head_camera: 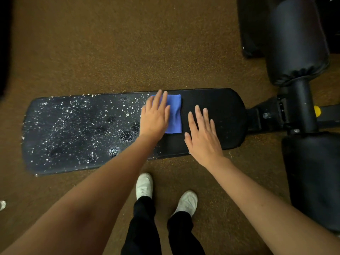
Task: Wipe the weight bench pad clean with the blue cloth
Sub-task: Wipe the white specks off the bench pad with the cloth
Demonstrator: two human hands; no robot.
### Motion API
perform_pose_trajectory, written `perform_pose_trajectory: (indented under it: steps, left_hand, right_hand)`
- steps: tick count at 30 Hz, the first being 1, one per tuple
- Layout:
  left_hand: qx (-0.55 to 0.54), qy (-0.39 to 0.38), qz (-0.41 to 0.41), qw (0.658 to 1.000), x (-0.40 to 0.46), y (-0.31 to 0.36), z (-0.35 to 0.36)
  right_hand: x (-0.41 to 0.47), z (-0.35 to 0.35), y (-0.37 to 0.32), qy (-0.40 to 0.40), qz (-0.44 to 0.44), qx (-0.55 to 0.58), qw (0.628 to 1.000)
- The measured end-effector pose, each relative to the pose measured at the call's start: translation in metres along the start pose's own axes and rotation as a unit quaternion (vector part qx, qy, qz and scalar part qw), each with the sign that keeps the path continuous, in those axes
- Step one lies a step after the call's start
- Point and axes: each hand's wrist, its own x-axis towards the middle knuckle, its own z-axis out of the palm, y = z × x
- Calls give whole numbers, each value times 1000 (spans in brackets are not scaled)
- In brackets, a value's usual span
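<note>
My left hand flat, fingers straight, pressing on cloth, which lies folded on pad, right of middle. My right hand flat, fingers spread, resting on bare pad just beside cloth. Pad's left part speckled with white droplets; right part dark, plain. White shoes on brown floor.

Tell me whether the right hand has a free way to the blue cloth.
Probably yes: the right hand lies flat on the pad just beside the blue cloth, nothing between; the left hand covers its other side.
</note>
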Motion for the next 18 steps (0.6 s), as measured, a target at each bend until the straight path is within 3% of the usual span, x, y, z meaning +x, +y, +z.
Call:
perform_pose_trajectory:
  steps: [5, 12, 18]
  left_hand:
    - [-13, 47, -50, 998, 3, -52, -12]
    - [-40, 55, -11, 998, 10, -87, -18]
    - [-56, 26, 35, 997, 18, -93, -24]
  right_hand:
    - [35, 22, -49, 36, -18, 2, 999]
    - [83, 38, -91, 43, 47, -23, 998]
    - [83, 28, -60, 107, 186, 5, 977]
